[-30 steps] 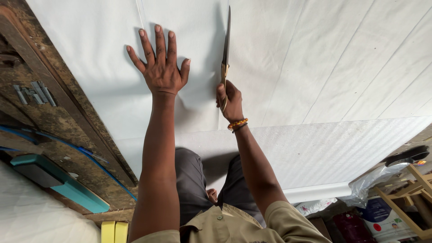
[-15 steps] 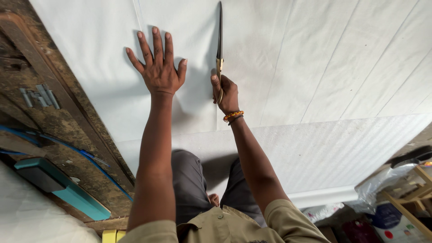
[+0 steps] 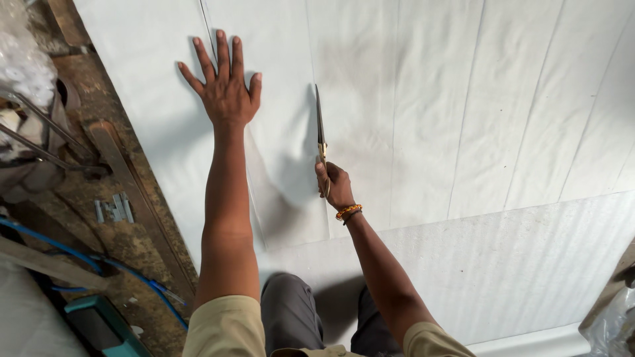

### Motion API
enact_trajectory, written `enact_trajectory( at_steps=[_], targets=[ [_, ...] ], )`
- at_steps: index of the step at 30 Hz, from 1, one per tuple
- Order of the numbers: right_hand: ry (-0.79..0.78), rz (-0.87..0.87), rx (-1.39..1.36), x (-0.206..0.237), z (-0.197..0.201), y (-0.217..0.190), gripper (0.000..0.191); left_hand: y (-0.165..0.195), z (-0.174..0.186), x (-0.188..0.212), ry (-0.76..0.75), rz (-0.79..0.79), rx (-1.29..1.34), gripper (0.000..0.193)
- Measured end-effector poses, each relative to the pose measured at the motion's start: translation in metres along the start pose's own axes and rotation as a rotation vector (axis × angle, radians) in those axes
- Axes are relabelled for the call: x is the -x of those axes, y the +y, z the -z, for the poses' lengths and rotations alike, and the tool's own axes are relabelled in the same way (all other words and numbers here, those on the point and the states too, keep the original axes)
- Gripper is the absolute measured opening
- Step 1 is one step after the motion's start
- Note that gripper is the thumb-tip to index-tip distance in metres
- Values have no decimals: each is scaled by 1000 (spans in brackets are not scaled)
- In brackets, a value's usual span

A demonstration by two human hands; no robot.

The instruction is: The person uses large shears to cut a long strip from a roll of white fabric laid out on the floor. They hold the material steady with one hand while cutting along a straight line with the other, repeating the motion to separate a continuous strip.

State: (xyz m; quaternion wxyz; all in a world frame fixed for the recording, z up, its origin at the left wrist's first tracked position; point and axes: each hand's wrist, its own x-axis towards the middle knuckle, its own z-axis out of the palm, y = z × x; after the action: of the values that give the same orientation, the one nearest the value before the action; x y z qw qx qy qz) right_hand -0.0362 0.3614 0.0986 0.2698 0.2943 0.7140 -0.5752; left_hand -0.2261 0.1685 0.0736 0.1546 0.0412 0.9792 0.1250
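A large white fabric sheet (image 3: 463, 112) with long creases lies spread over the work surface. My left hand (image 3: 225, 86) presses flat on it, fingers spread, near the top left. My right hand (image 3: 335, 185), with a beaded bracelet on the wrist, grips the handles of long scissors (image 3: 320, 129). Their blades point away from me along a line in the fabric, to the right of my left hand. A cut edge runs down the fabric below my left arm.
A worn dark bench edge (image 3: 132, 198) runs along the left, with metal parts (image 3: 114, 209), a blue hose (image 3: 79, 258) and a teal object (image 3: 106, 327). A second white textured sheet (image 3: 516, 264) lies nearer me. My grey-trousered knees (image 3: 291, 311) are below.
The view has shifted, so my hands sit lower in the picture. The scissors now lie lower relative to my left hand, and more of the bench at the left shows.
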Motion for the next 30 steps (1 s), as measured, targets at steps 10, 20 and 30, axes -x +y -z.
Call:
enact_trajectory(
  at_steps=[10, 20, 30],
  targets=[
    [11, -43, -6, -23, 4, -45, 69, -4, -6, -2, 509, -196, -214, 61],
    [-9, -28, -5, -25, 3, -45, 71, -5, -9, -3, 450, -165, -211, 63],
    [7, -58, -10, -35, 6, -51, 71, -12, -19, -5, 339, -128, -161, 63]
  ],
)
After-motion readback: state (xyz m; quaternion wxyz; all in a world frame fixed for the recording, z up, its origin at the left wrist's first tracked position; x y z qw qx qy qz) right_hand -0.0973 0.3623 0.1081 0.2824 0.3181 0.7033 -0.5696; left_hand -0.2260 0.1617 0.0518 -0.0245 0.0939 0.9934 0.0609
